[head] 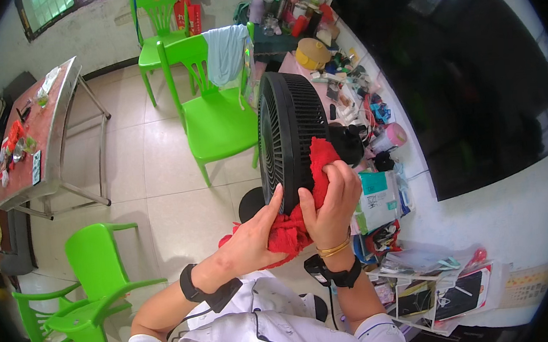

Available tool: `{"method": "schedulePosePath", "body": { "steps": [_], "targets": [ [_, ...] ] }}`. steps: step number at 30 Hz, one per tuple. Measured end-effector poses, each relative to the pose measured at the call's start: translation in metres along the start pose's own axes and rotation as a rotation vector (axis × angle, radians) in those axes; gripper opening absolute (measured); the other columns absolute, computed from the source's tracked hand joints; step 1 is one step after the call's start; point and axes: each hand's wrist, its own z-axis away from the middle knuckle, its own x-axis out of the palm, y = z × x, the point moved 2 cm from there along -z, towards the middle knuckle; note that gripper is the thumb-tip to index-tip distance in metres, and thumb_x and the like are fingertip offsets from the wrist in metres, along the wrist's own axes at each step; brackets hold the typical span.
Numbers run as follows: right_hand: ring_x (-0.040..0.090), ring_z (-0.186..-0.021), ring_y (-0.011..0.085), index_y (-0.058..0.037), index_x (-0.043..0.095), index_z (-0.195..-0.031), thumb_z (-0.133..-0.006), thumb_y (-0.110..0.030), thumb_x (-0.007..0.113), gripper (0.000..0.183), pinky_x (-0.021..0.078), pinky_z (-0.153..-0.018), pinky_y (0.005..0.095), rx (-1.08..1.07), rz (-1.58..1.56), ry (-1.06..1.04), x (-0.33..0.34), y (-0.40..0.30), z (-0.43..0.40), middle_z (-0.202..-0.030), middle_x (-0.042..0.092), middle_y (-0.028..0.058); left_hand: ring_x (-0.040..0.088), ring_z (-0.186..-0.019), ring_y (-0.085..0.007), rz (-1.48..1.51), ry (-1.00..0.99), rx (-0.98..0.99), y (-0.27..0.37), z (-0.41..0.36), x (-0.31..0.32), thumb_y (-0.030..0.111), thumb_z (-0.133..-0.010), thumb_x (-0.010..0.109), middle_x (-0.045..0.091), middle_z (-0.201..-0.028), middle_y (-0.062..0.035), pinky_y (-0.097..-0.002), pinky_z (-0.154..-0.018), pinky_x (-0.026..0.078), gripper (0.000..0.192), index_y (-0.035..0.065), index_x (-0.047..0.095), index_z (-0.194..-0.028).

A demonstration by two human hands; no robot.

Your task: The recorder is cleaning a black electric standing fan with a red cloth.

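Note:
A black electric fan point(295, 130) stands upright before me, its round grille turned to the left. Part of its dark round base point(251, 204) shows low on the floor side. A red cloth point(289, 235) is bunched under and behind the fan head. My left hand point(259, 231) holds the cloth at the lower edge, its fingers against the front grille. With my right hand point(332, 197) I press a raised fold of the same cloth against the rear side of the housing. The fan's pole is hidden.
Behind the fan is a green plastic chair point(221, 126) with a light blue cloth point(228, 53) over its back. Cluttered goods line the right wall beneath a large television point(446, 73). To the left are a red-topped table point(37, 113) and another green chair point(96, 264).

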Motion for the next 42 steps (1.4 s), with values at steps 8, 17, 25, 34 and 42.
{"method": "schedulePosePath", "body": {
  "steps": [8,17,25,34,42],
  "targets": [
    [0.044,-0.103,0.0293,-0.0078,0.055,-0.105,-0.071,-0.024,0.068,0.04,0.0331,-0.087,0.0416,-0.153,-0.022,-0.077,0.003,-0.017,-0.011,-0.109,0.05,0.0085,0.051,-0.104,-0.0367,-0.012,-0.024,0.016,-0.004,0.001,-0.002,0.009,-0.065,0.071,0.049,-0.116,-0.0225,-0.0368,-0.088,0.043,0.102,0.0012,0.004,-0.142],
    [0.043,-0.104,0.0328,-0.0042,0.052,-0.108,-0.075,-0.024,0.064,0.041,0.0327,-0.089,0.0424,0.122,-0.043,0.034,-0.001,0.002,0.015,-0.111,0.048,0.0138,0.051,-0.106,-0.0374,-0.06,-0.083,-0.081,0.005,0.001,-0.007,0.009,-0.065,0.072,0.047,-0.122,-0.0237,-0.0371,-0.09,0.043,0.103,0.0023,0.005,-0.142],
    [0.043,-0.102,0.03,-0.0082,0.056,-0.104,-0.074,-0.026,0.065,0.036,0.0335,-0.087,0.0417,-0.11,0.002,-0.065,-0.002,-0.004,0.008,-0.107,0.049,0.009,0.052,-0.099,-0.0349,-0.006,-0.076,-0.037,-0.004,0.002,-0.005,0.008,-0.065,0.07,0.049,-0.111,-0.0205,-0.0367,-0.083,0.044,0.101,0.003,0.004,-0.142],
    [0.042,-0.105,0.035,-0.0001,0.052,-0.111,-0.078,-0.023,0.059,0.04,0.0336,-0.091,0.0438,0.025,-0.094,0.024,0.004,0.006,0.051,-0.118,0.044,0.0164,0.055,-0.1,-0.0359,0.025,-0.073,-0.073,-0.021,0.012,0.012,0.015,-0.066,0.074,0.05,-0.113,-0.0234,-0.0356,-0.085,0.044,0.107,-0.0002,-0.002,-0.141],
    [0.031,-0.125,0.0411,-0.0008,0.051,-0.119,-0.086,-0.046,0.045,0.056,0.0231,-0.101,0.0534,-0.269,-0.043,-0.245,0.007,-0.002,0.079,-0.132,0.041,0.0166,0.053,-0.103,-0.0367,0.035,-0.133,-0.081,-0.035,0.021,0.015,0.016,-0.067,0.072,0.045,-0.121,-0.0241,-0.0371,-0.084,0.045,0.107,0.0008,-0.004,-0.141]
  ]
}}
